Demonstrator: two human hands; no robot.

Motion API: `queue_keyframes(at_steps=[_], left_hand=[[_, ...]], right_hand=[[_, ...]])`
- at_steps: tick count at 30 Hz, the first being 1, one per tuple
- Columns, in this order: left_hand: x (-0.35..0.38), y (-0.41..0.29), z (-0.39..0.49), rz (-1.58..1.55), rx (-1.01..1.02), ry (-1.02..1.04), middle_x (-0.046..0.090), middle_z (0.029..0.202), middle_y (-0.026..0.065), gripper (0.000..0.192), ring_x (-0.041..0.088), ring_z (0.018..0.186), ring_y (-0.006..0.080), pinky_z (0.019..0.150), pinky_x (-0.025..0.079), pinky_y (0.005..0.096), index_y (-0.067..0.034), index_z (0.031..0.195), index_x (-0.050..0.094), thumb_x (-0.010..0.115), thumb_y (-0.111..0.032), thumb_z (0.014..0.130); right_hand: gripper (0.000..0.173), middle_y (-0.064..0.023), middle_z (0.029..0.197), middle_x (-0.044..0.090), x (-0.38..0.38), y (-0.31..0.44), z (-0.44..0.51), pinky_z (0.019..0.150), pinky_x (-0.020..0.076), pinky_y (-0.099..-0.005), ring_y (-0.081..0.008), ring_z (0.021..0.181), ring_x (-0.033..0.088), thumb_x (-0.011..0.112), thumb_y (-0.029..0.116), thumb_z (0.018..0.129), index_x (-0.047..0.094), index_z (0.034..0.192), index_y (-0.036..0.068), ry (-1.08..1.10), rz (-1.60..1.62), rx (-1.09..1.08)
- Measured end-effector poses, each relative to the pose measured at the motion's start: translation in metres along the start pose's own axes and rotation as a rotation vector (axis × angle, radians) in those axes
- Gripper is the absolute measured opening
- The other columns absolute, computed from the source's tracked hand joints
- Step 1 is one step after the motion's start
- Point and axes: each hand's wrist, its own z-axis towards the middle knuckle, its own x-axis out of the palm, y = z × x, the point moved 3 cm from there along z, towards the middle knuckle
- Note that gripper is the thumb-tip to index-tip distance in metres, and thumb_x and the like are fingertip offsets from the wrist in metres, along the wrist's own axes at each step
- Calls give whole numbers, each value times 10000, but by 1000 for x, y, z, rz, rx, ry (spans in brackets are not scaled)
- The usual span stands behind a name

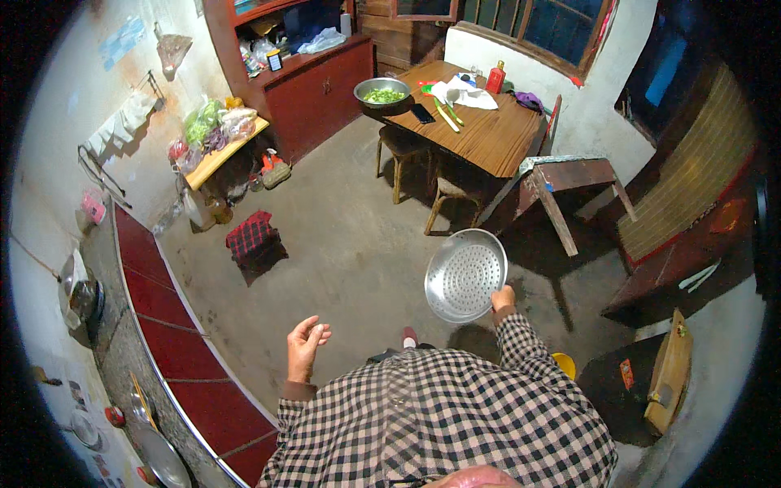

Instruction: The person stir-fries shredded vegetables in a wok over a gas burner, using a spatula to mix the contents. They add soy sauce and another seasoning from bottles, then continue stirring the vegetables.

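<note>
My right hand (503,297) grips the rim of a round, shallow metal steamer plate (467,274) with small holes over its base. The plate is held tilted above the concrete floor, out in front of me. My left hand (305,348) is raised at the left with nothing in it, its fingers loosely apart and slightly bent. It touches nothing and is well apart from the plate.
A wooden table (482,149) holds a metal basin (382,91) of chopped greens, a phone (422,113) and green stalks (447,116). Stools, a plaid-covered stool (249,235) and a wooden trestle (570,174) stand about. A counter (122,305) runs along the left.
</note>
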Motion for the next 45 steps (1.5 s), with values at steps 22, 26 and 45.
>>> queue_keyframes(at_steps=[22, 26, 45], left_hand=[[111, -45, 327, -88, -161, 182, 617, 829, 47, 321, 619, 686, 124, 639, 542, 277, 22, 1107, 567, 590, -245, 931], [99, -68, 395, -148, -157, 134, 656, 905, 88, 271, 626, 698, 138, 632, 540, 279, 26, 1097, 581, 584, -170, 909], [92, -136, 623, -210, -83, -8, 658, 918, 48, 223, 623, 726, 126, 586, 512, 251, 3, 1062, 604, 584, -114, 873]], right_hand=[[305, -119, 835, 651, 157, 306, 82, 394, 487, -261, -149, 585, 624, 590, 164, 873, 569, 1072, -66, 730, 655, -211], [370, -130, 841, 652, 171, 376, 99, 411, 498, -258, -153, 583, 627, 598, 236, 884, 565, 1096, -66, 700, 517, -296], [684, -185, 1454, 332, 124, 466, 394, 1068, 371, -453, -340, 1296, 382, 665, 341, 865, 383, 1392, 9, 76, -526, -93]])
